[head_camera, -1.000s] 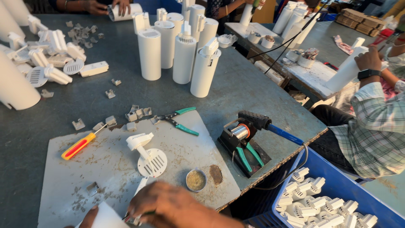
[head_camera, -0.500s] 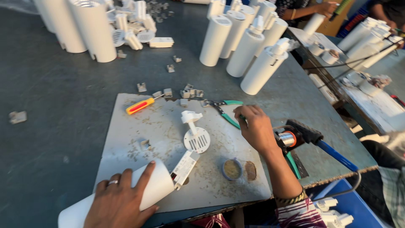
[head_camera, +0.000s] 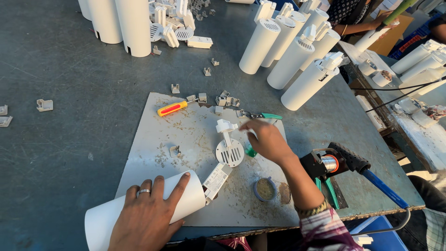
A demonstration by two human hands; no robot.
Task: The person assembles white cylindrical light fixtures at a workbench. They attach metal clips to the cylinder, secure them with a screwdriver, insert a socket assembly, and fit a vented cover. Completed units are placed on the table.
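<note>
2 hands are in my view over the grey tabletop [head_camera: 69, 135]; my left hand [head_camera: 146, 216] lies flat on a white tube [head_camera: 104, 221] that rests on its side at the near edge, fingers spread over its curve, a ring on 1 finger, so that grip presses on the tube rather than closing round it; from the tube's open end a small white box-shaped part [head_camera: 217, 180] sticks out onto the pale work mat [head_camera: 186, 135]. My right hand [head_camera: 265, 139] reaches across the mat with fingers curled, its tips at the green-handled pliers [head_camera: 260, 115]; I cannot tell whether that grip has closed on anything. Just left of this hand stands a white round slotted fitting [head_camera: 229, 151] with a stem rising from it; it looks free of the hand. Near the mat's far edge lies a yellow and red screwdriver [head_camera: 173, 108], with small white clips [head_camera: 225, 100] scattered beside it. Near the right wrist sit a small round tin [head_camera: 265, 189] and, just beyond the mat, a black tool with a blue handle [head_camera: 344, 162]. 4 upright white tubes [head_camera: 297, 60] lean together further back on the right; more stand at the far left [head_camera: 125, 23]. Another person's arm [head_camera: 367, 23] shows at the far right corner.
</note>
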